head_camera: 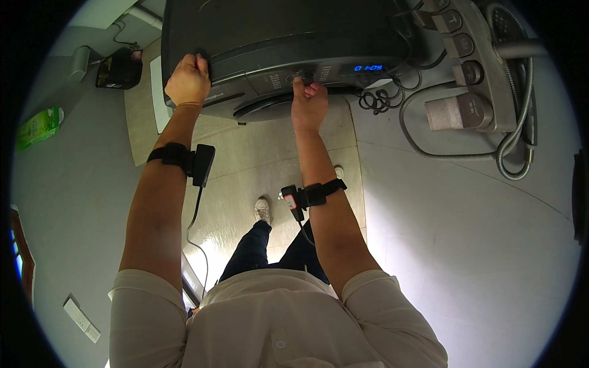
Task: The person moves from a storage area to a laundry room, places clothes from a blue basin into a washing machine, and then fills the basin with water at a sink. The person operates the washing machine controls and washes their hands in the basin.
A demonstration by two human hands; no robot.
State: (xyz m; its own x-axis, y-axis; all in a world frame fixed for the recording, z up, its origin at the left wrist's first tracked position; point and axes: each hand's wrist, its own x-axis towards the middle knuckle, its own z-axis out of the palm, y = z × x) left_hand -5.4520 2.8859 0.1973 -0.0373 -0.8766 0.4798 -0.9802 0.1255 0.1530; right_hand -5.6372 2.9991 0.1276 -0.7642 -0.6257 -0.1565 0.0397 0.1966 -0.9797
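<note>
A dark front-loading Whirlpool washing machine [276, 27] stands before me. My left hand [188, 80] rests with curled fingers on its upper left front corner, beside the detergent drawer front [224, 99]. I cannot see whether those fingertips hook over the edge. One extended digit of my right hand [310, 106] touches the round control dial [301, 74], while the other fingers are folded towards the palm. To the right of the dial, a display [368, 68] glows blue. Below the panel, the round door [269, 108] is partly hidden by my right hand.
At the right, a metal shower fixture [499, 106] with several knobs and a flexible hose [441, 156] juts from the wall. Coiled black cable [379, 101] hangs near the machine. A green pouch [40, 129] and a black container [119, 69] are on the left wall.
</note>
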